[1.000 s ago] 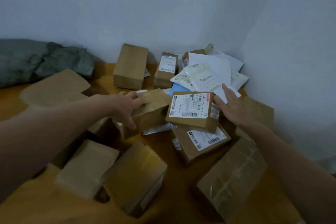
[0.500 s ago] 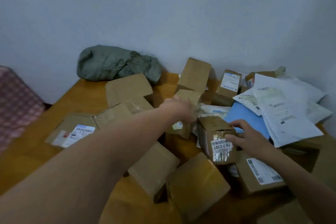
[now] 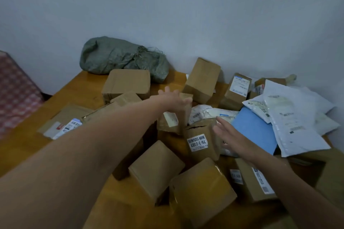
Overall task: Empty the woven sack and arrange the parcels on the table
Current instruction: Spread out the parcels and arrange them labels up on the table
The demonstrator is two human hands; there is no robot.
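Where the wooden table (image 3: 78, 91) meets the pale wall (image 3: 167, 5), the woven sack (image 3: 121, 57) lies slumped at eleven o'clock from the parcels (image 3: 156, 169), well apart from both your hands. Its long axis runs along the wall, nine to three, with the frayed mouth toward three o'clock. Whether anything is inside cannot be told.

The parcels are spread loose over the table. A flat carton (image 3: 126, 82) lies just before the sack's near side, and a tall carton (image 3: 202, 80) stands tilted at one o'clock. At three o'clock, white mailers (image 3: 294, 122) overlap a blue mailer (image 3: 255, 130).

Your left hand (image 3: 173, 98) is spread wide over the top of a small carton (image 3: 173, 117) at the centre and grips nothing. Your right hand (image 3: 229, 135) is flat, fingers straight, just beside the right face of the labelled carton (image 3: 201, 143) marked 76-3-2307.

A red checked cloth (image 3: 16, 89) shows at nine o'clock, off the table.
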